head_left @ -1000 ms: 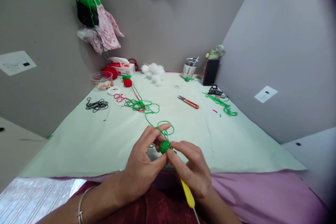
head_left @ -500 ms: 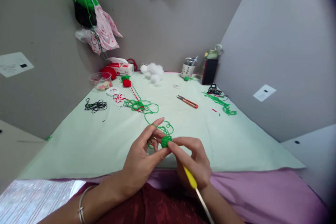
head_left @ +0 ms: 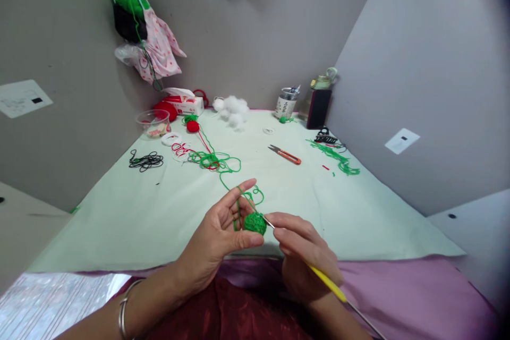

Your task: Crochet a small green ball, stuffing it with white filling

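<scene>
Near the table's front edge, my left hand (head_left: 217, 231) pinches a small round green crochet piece (head_left: 255, 223) between thumb and fingers. Green yarn (head_left: 225, 180) runs over its raised index finger and back to a loose tangle. My right hand (head_left: 308, 255) is closed round a crochet hook with a yellow handle (head_left: 329, 282). The hook's metal tip touches the upper right of the green piece. How the tip sits in the stitches is too small to tell.
Orange thread snips (head_left: 285, 154) lie mid-table. Black cord (head_left: 146, 161) and a clear bowl (head_left: 153, 123) are at left. White stuffing (head_left: 234, 110), a pen tin (head_left: 286, 103) and a phone (head_left: 319, 109) stand behind. Green strands (head_left: 337, 158) lie right.
My right hand has moved right and slightly down, with the hook at a flatter slant. More of the green piece shows, and the yarn is now stretched over my left index finger.
</scene>
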The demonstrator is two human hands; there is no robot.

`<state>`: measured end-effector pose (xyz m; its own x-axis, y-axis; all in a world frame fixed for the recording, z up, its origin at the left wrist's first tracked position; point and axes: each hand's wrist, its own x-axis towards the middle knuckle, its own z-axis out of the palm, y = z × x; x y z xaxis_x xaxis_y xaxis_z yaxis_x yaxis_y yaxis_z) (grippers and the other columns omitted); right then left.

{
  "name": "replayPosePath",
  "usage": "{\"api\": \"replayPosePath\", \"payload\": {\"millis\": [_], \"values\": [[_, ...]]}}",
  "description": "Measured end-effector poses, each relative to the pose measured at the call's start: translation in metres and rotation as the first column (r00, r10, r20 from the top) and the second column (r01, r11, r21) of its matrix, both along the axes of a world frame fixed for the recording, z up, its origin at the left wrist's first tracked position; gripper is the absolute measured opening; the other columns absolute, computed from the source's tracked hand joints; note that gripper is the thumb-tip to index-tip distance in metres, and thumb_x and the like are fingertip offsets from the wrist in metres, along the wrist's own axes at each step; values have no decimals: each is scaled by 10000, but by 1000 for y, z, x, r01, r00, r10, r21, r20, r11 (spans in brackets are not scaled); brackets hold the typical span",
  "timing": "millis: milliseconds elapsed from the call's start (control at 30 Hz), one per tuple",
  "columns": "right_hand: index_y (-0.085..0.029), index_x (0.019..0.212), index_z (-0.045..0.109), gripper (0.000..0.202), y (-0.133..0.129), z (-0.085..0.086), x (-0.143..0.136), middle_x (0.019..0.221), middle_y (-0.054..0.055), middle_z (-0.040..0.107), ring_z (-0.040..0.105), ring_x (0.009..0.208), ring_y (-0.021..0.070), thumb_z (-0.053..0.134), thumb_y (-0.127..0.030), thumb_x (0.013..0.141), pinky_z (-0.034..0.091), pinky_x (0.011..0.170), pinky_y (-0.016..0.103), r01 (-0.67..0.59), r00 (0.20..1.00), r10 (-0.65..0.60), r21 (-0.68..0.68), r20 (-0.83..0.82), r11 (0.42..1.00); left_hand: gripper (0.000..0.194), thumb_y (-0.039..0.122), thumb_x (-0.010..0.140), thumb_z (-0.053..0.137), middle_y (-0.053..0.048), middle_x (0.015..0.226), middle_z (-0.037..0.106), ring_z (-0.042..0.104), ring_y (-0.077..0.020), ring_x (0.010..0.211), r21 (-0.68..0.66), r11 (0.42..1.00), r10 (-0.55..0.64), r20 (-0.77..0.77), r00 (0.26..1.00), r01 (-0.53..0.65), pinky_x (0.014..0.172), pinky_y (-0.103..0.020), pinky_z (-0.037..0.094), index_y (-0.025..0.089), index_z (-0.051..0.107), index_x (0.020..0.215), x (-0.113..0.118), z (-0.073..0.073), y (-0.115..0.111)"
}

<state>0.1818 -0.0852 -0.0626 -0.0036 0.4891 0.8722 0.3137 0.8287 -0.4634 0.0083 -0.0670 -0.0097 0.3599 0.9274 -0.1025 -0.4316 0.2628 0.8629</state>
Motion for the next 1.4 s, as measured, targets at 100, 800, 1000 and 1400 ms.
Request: {"api": "replayPosePath", "payload": {"millis": [100, 800, 1000, 1400], "values": [[-300, 1252, 734, 333, 2, 8, -2, 1084, 81, 792, 771, 970, 224, 553, -134, 1028, 655, 743, 365, -65, 996, 65, -4, -68, 998, 898, 189, 637, 957, 13, 961, 574, 551, -143, 907, 88, 995, 52, -83, 995, -44, 838, -266, 460, 301, 600, 1454, -1, -3, 0], [-303, 1157, 798, 246, 7, 14, -20, 1018, 57, 812, 775, 896, 204, 625, -200, 1017, 653, 706, 343, -106, 944, 94, -22, -317, 994, 804, 193, 623, 959, 0, 963, 598, 557, -163, 976, -118, 989, -83, 72, 994, 91, 909, -276, 428, 271, 687, 1375, 5, 1, -3], [-292, 1116, 812, 204, 6, 20, -16, 971, 55, 827, 792, 871, 212, 649, -234, 1008, 668, 705, 356, -163, 921, 129, -62, -367, 985, 866, 181, 656, 945, 15, 942, 563, 531, -155, 931, 59, 998, 0, -86, 996, 5, 903, -295, 420, 282, 616, 1450, -1, -2, 1], [-269, 1163, 773, 287, 5, 19, 2, 1022, 68, 824, 792, 943, 218, 577, -119, 1017, 661, 752, 366, -152, 976, 141, -59, -166, 987, 785, 248, 743, 914, 25, 920, 530, 538, -153, 950, 366, 928, 183, -295, 938, -65, 1023, -306, 403, 290, 602, 1463, -9, 0, 2]]}}
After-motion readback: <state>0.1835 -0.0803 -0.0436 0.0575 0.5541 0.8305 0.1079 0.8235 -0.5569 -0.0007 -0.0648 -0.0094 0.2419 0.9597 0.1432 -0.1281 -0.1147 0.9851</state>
